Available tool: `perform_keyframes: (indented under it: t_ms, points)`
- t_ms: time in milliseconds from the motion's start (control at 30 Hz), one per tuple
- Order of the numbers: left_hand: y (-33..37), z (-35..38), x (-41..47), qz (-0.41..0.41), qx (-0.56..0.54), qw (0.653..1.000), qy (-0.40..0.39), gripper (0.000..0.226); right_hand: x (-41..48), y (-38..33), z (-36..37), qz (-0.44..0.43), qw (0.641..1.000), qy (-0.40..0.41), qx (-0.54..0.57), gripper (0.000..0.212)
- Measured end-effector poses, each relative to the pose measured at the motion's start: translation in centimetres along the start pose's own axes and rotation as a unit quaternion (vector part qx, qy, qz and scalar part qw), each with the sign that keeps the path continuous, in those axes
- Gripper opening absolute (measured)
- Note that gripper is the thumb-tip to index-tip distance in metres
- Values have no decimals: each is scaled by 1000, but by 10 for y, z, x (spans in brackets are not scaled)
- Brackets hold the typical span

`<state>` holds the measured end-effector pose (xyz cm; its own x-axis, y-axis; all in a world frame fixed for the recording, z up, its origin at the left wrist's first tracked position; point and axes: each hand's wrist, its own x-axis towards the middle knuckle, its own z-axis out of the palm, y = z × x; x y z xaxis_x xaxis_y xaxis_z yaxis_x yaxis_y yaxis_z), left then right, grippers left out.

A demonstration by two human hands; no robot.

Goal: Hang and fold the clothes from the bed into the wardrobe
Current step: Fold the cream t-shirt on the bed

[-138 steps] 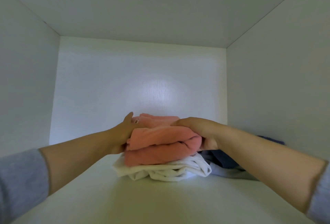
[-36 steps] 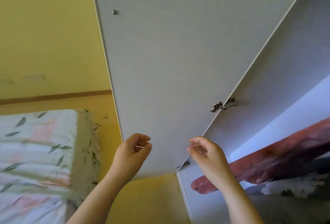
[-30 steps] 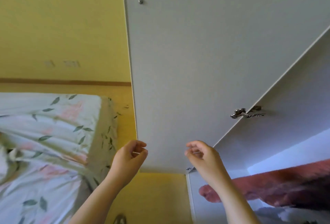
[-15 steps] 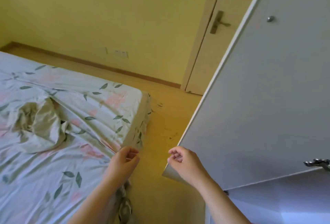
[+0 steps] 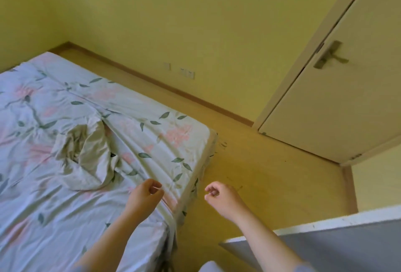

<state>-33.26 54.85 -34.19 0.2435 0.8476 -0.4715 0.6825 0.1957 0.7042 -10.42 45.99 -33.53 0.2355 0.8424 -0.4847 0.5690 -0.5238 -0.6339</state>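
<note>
Beige garment point(image 5: 84, 156): one crumpled heap on the bed point(image 5: 165, 141), lying on the flowered sheet well in from the near corner. No other loose clothes in sight on the sheet. As far as a heap has a long axis, it runs from the far side of the bed toward the person, tilted slightly.

Left hand point(image 5: 144, 195): over the sheet near the bed's corner, fingers loosely curled, thumb close to the fingertips, holding nothing. Garment lies up and to the left of it, apart, not touched.

Right hand point(image 5: 221, 195): out over the floor point(image 5: 271, 174) beside the bed, fingers likewise slack and curled, empty. Clearly the farther of the two from the heap, so my guess is that the left would reach it first.

Wardrobe door point(image 5: 338, 248): grey panel with a white edge, low right, by the right forearm.

Room door point(image 5: 338, 98) shut, lever handle point(image 5: 329, 56). Wall sockets point(image 5: 186, 73) low on the yellow wall.

No labels or writing readable anywhere.
</note>
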Motion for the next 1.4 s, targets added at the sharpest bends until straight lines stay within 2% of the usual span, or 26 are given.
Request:
perform_keyframes:
  t_ms: [367, 500, 733, 933, 1133, 1400]
  points:
    - [42, -23, 104, -51, -28, 996, 64, 19, 181, -42, -39, -48, 993, -91, -52, 9]
    - [56, -25, 134, -118, -63, 986, 97, 18, 249, -54, -69, -46, 985, -142, -84, 14]
    - [71, -24, 185, -204, -121, 961, 143, 17, 348, -70, -121, -42, 972, -173, -157, 7]
    - [66, -17, 205, -236, -145, 950, 143, 15, 382, -66, -139, -46, 966, -186, -175, 8]
    - [61, -7, 228, -230, -133, 957, 119, 12, 379, -56, -153, -36, 976, -157, -144, 8]
    - [107, 8, 272, -217, -108, 964, 105, 17, 398, -37, -192, -31, 979, -152, -129, 15]
